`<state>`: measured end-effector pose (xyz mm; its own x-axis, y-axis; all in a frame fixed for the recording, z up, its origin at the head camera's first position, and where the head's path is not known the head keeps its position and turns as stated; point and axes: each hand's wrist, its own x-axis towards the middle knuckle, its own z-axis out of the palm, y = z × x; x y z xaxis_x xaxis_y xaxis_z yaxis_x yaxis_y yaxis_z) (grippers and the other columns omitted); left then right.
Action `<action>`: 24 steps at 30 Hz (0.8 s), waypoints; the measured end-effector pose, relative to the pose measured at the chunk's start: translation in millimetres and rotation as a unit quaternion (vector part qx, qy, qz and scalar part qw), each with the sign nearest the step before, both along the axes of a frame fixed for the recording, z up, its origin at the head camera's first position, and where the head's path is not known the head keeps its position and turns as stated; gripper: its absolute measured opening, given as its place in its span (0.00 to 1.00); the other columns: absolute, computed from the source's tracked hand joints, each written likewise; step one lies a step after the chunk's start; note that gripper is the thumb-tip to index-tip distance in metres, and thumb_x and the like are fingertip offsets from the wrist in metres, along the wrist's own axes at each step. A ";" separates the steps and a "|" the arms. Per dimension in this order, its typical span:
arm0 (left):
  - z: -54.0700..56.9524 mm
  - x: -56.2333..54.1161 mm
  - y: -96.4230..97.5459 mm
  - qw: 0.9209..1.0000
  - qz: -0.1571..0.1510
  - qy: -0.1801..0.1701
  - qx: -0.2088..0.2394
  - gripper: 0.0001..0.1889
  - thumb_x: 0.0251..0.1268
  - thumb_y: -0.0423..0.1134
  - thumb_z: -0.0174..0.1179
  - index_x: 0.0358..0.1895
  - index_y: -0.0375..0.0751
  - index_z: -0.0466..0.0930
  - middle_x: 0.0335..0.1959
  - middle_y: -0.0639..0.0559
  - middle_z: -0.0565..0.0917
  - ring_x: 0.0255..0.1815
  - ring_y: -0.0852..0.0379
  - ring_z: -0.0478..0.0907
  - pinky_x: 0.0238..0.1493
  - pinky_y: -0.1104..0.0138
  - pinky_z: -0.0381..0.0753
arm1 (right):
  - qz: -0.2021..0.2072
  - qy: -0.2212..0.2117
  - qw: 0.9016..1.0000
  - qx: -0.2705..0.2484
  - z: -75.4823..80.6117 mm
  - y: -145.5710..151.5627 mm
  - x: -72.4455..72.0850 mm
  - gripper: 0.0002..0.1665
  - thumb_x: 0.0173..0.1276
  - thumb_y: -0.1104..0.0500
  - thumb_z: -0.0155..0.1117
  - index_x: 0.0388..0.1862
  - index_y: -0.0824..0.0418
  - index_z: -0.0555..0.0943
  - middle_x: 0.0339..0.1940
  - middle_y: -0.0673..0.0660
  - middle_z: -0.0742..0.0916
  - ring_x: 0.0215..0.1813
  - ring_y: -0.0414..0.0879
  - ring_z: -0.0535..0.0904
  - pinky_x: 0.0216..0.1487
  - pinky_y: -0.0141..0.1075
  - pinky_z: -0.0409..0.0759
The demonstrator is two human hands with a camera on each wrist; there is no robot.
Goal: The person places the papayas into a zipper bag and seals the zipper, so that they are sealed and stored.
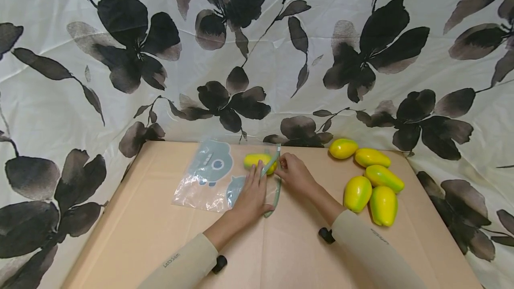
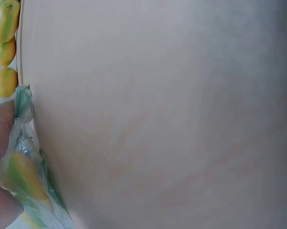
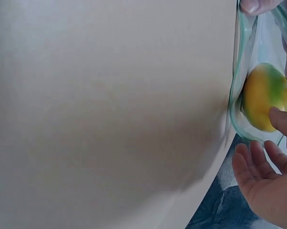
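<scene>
A clear zip bag [image 1: 188,191] with blue cartoon prints lies on the table, its green-edged mouth facing right and spread apart. Inside, close to that mouth, is a yellow-green mango [image 1: 252,160], also visible through the plastic in the left wrist view. My left hand [image 1: 250,195] lies over the bag and holds it by the mouth, the thumb [image 3: 255,5] on the green rim. Just outside the mouth is my right hand [image 1: 296,174]. Its fingers [image 3: 260,162] are loosely bent near the rim with nothing gripped, and its thumb [image 3: 282,121] overlaps the mango in the right wrist view.
Several more mangoes [image 1: 383,204] lie grouped on the right side of the tan table [image 1: 132,240]. A floral cloth [image 1: 257,57] hangs behind the table's far edge and continues along both sides.
</scene>
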<state>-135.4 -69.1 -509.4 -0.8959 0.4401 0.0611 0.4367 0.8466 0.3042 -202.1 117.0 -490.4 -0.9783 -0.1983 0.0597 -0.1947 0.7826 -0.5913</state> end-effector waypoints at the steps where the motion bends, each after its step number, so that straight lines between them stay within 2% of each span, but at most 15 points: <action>1: 0.1 -0.1 0.3 1.000 0.000 0.002 0.003 0.65 0.48 0.59 0.78 0.81 0.28 0.48 0.86 0.34 0.35 0.86 0.33 0.40 0.81 0.47 0.54 | -0.001 -0.003 1.000 -0.001 1.4 1.8 1.4 0.22 0.67 0.54 0.75 0.52 0.63 0.78 0.39 0.57 0.80 0.40 0.48 0.75 0.41 0.40 0.78; 5: 0.0 -1.0 1.7 1.000 -0.001 -0.003 0.009 0.66 0.48 0.59 0.78 0.82 0.29 0.47 0.86 0.36 0.34 0.86 0.34 0.38 0.82 0.47 0.52 | -0.006 -0.019 1.000 -0.003 10.4 12.1 8.9 0.25 0.68 0.55 0.74 0.58 0.64 0.78 0.47 0.60 0.83 0.46 0.52 0.79 0.51 0.45 0.83; 10: -1.6 -1.3 1.2 1.000 0.001 -0.001 0.018 0.66 0.48 0.59 0.79 0.82 0.29 0.46 0.86 0.36 0.34 0.86 0.35 0.37 0.82 0.48 0.51 | -0.013 -0.034 0.999 -0.006 27.1 31.2 17.9 0.29 0.69 0.55 0.73 0.63 0.65 0.75 0.56 0.64 0.83 0.57 0.58 0.80 0.62 0.52 0.82; 18: -2.6 -0.3 -1.5 1.000 0.001 -0.004 0.014 0.66 0.48 0.59 0.78 0.82 0.28 0.45 0.86 0.37 0.32 0.86 0.35 0.36 0.82 0.48 0.49 | -0.004 -0.038 0.999 0.008 46.9 74.4 33.4 0.38 0.71 0.50 0.70 0.74 0.65 0.69 0.69 0.67 0.78 0.70 0.63 0.74 0.71 0.59 0.75; 24: -3.0 -0.4 -1.1 1.000 -0.003 0.002 0.014 0.66 0.48 0.58 0.79 0.82 0.28 0.47 0.85 0.35 0.33 0.86 0.34 0.38 0.82 0.47 0.50 | 0.000 -0.041 0.999 0.022 62.7 104.2 46.9 0.43 0.71 0.46 0.70 0.78 0.60 0.66 0.76 0.64 0.74 0.76 0.64 0.68 0.74 0.63 0.69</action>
